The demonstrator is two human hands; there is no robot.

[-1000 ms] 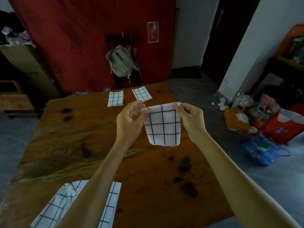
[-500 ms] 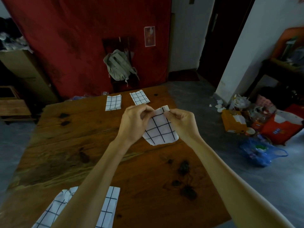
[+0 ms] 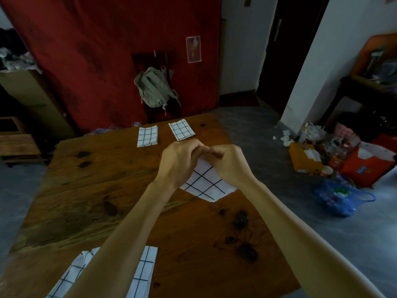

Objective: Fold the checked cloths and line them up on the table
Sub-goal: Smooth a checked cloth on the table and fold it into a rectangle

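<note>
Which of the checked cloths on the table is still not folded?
The unfolded cloth at the near edge, under the left forearm: it lies rumpled and spread. The two folded cloths at the far edge are neat rectangles; both hands hold a fourth.

The room is dim and the picture underexposed, with muddy, flat colour. The brightest surfaces are the white plastered wall (image 3: 309, 67) at right and the grey concrete floor (image 3: 268, 134) beside it, so light seems to come from that side (its source is out of frame). The dark wooden table (image 3: 90, 190) shows a dull sheen, no hard glare, and shadows stay soft. The left corners sink nearly to black. Wide-angle distortion bends the bare forearms outward at the bottom edge and tilts the vertical lines. Fine detail is smeared, most visibly in the littered pile of bags and boxes (image 3: 335, 160).
</note>
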